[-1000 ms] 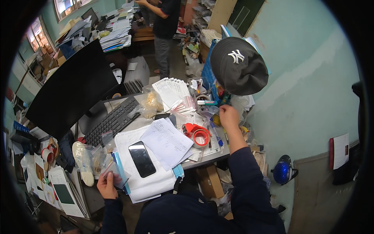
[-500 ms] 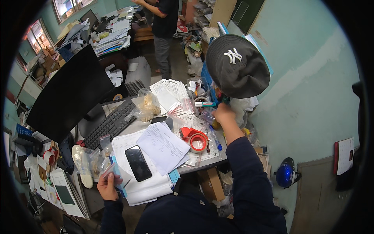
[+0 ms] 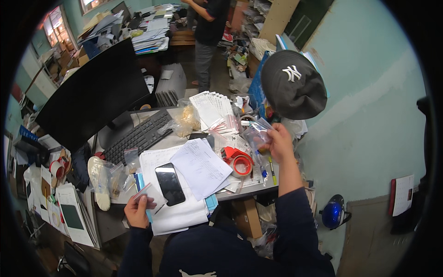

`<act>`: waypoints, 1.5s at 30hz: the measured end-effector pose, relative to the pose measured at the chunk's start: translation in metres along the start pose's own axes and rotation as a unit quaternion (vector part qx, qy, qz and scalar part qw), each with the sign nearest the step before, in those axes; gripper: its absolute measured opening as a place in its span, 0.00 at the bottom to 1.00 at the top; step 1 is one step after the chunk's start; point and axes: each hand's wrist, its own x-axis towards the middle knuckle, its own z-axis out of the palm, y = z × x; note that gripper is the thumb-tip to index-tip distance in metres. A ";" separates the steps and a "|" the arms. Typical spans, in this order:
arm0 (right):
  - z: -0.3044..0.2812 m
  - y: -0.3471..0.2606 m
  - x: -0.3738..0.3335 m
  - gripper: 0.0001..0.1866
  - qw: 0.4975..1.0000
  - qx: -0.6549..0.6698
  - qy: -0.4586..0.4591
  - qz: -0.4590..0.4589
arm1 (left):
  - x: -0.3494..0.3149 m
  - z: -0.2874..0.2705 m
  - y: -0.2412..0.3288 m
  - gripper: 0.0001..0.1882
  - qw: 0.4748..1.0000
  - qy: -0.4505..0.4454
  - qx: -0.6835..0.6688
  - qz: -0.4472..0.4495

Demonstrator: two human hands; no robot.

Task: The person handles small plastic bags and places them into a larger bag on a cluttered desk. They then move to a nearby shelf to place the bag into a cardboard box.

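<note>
My left hand (image 3: 137, 212) is closed on a small clear zip bag (image 3: 155, 197) with a reddish top edge, over the lower left of the paper sheets. A thin dark strip shows at the bag's lower edge. Raised above the desk's right side, my right hand (image 3: 283, 143) pinches a larger clear plastic bag (image 3: 256, 134); I cannot make out anything inside it. Between the hands, a black phone (image 3: 170, 184) lies on the paper stack next to loose printed sheets (image 3: 200, 168). A red tape dispenser (image 3: 236, 160) sits below the right-hand bag, with a yellow-green pen (image 3: 272, 171) beside it.
A monitor (image 3: 94, 97) and black keyboard (image 3: 137, 137) fill the desk's left. Fanned paper slips (image 3: 212, 111) and a bag of cream-coloured bits (image 3: 187, 120) lie behind. A dark cap (image 3: 295, 87) sits at the back right. Another person (image 3: 210, 39) stands beyond the desk.
My right hand has risen from the clutter near the cap and now holds up the clear plastic bag. My left hand still grips the small zip bag. The view has shifted slightly.
</note>
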 end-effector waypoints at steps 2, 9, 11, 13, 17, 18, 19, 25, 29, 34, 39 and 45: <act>0.022 -0.004 -0.023 0.17 0.997 0.058 -0.045 0.004 | 0.000 0.006 0.001 0.11 1.000 -0.014 -0.007 -0.005; 0.058 0.008 -0.052 0.18 0.999 0.011 -0.042 -0.013 | 0.000 0.017 0.010 0.09 0.998 -0.053 -0.045 -0.002; 0.040 0.004 -0.053 0.16 0.982 -0.179 0.009 -0.063 | -0.001 0.010 0.009 0.09 0.998 -0.043 -0.049 0.000; 0.020 0.001 -0.050 0.14 0.951 -0.281 0.097 -0.081 | -0.003 -0.001 0.007 0.09 0.999 -0.030 -0.042 -0.002; -0.020 -0.005 -0.042 0.12 0.910 -0.385 0.144 -0.055 | -0.007 -0.017 -0.003 0.09 1.000 0.002 -0.025 -0.008; -0.025 -0.003 -0.037 0.11 0.903 -0.402 0.146 -0.040 | -0.008 -0.019 -0.005 0.09 1.000 0.009 -0.018 -0.010; -0.030 -0.001 -0.032 0.11 0.902 -0.408 0.141 -0.022 | -0.010 -0.019 -0.007 0.09 1.000 0.017 -0.009 -0.013; -0.020 0.025 0.023 0.14 0.877 -0.467 0.064 -0.088 | -0.013 -0.009 -0.009 0.09 0.999 0.032 0.009 -0.027; -0.002 0.027 0.049 0.15 0.768 -0.624 0.050 -0.136 | -0.011 -0.002 -0.006 0.10 0.999 0.037 0.033 -0.016; 0.024 0.021 0.107 0.13 0.689 -0.723 0.054 -0.012 | -0.017 0.008 -0.005 0.10 0.997 0.057 0.044 -0.035; 0.033 0.034 0.136 0.13 0.677 -0.730 0.096 0.023 | -0.025 0.010 -0.004 0.11 0.995 0.074 0.064 -0.031; 0.044 0.028 0.131 0.13 0.671 -0.734 0.105 0.026 | -0.032 0.006 -0.002 0.11 0.991 0.107 0.068 -0.047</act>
